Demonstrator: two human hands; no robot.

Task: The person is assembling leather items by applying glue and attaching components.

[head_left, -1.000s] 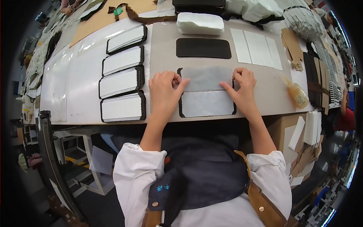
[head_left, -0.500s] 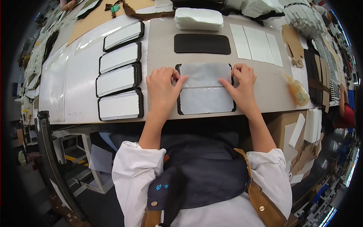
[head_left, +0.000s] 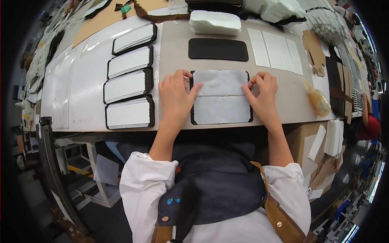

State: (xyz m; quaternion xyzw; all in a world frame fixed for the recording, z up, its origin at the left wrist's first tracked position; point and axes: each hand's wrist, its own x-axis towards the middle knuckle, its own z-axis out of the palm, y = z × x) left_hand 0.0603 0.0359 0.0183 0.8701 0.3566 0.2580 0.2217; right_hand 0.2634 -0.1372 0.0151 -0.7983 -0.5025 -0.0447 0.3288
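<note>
A flat black-edged panel with two pale grey lining sheets lies before me, a seam running across its middle. At its left edge, my left hand is closed, with the thumb on the upper lining sheet and the index finger curled at the black border. My right hand is closed in the same way at the upper right edge, its thumb against the border. Both hands grip the far half; the undersides of the fingertips are hidden. Beyond the panel lies a plain black rectangular piece with rounded corners.
To the left, several black-edged pieces with white sheets lie in a column. A white stack stands at the back, and white strips lie right of it. A bottle of yellowish liquid leans near the right edge. A cardboard box stands below.
My right thumb has slid outward from the lining sheet to the panel's right edge. My left hand stays at the left edge, and the view has shifted slightly.
</note>
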